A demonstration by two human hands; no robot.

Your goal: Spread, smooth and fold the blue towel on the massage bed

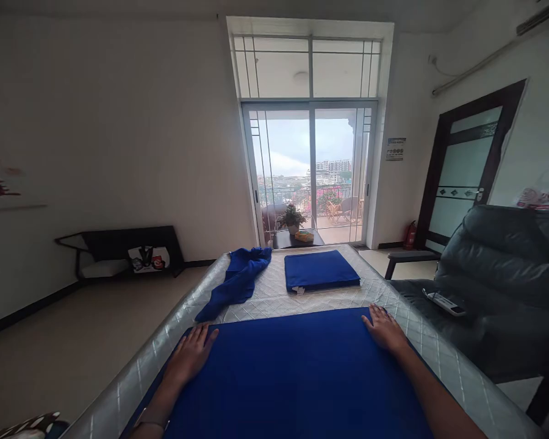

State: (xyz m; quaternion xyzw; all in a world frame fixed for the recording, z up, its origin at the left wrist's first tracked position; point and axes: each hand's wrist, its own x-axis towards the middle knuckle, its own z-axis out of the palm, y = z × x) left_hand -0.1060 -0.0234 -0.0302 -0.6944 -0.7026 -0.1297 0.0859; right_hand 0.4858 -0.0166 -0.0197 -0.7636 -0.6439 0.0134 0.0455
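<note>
A large blue cloth lies spread flat over the near part of a pale quilted mattress. My left hand rests flat on the cloth's far left corner, fingers stretched out. On the far right corner lies my right hand, its fingers also extended and palm down. Beyond the cloth sits a neatly folded blue cloth with a small white tag at its front edge. To its left, a crumpled blue cloth trails toward the mattress's left side.
A dark recliner stands close on the right with a white device on its seat. Past the mattress, a small table holds a potted plant before sliding glass doors. A black bench is by the left wall.
</note>
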